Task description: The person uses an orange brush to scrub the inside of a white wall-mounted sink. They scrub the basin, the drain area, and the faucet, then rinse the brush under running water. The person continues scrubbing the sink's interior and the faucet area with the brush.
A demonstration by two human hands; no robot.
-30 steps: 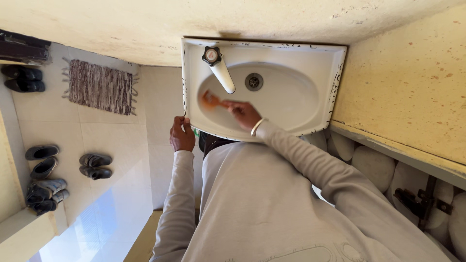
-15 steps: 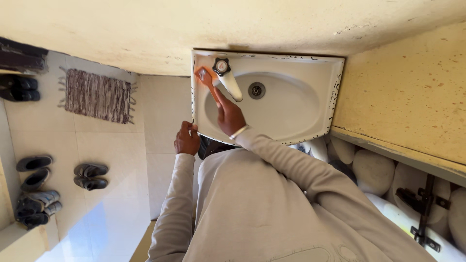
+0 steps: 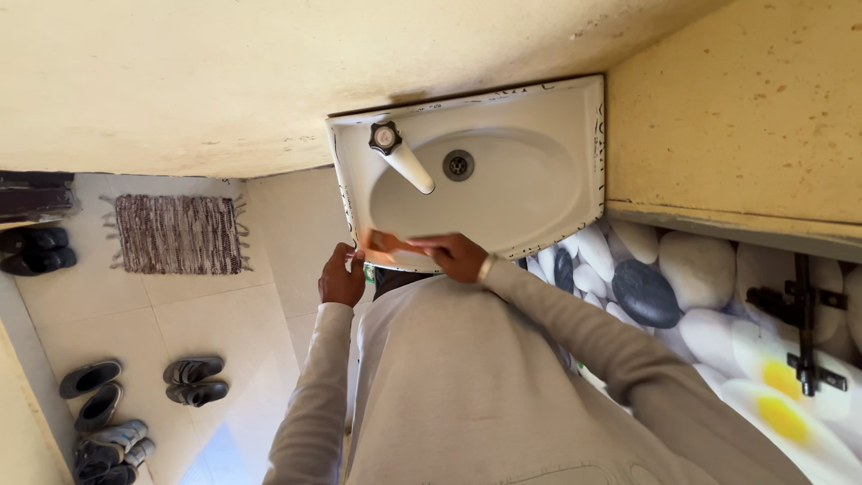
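A white wall-hung sink (image 3: 557, 126) with a white tap (image 3: 409, 163), a black knob and a metal drain (image 3: 458, 164) fills the upper middle. My right hand (image 3: 453, 255) grips an orange brush (image 3: 384, 242) and holds it against the sink's near left rim. My left hand (image 3: 340, 277) rests just below that front left corner, fingers curled against the edge. A metal bangle sits on my right wrist. Both arms wear a grey long-sleeved top.
A woven mat (image 3: 178, 233) lies on the tiled floor at left. Several pairs of shoes (image 3: 193, 380) stand along the floor's lower left. A door with a pebble-and-flower print and black hinges (image 3: 802, 323) is at right.
My right hand carried the brush from the basin up to the tap's left side, then back down to the near left rim. The view tilted, showing more of the door.
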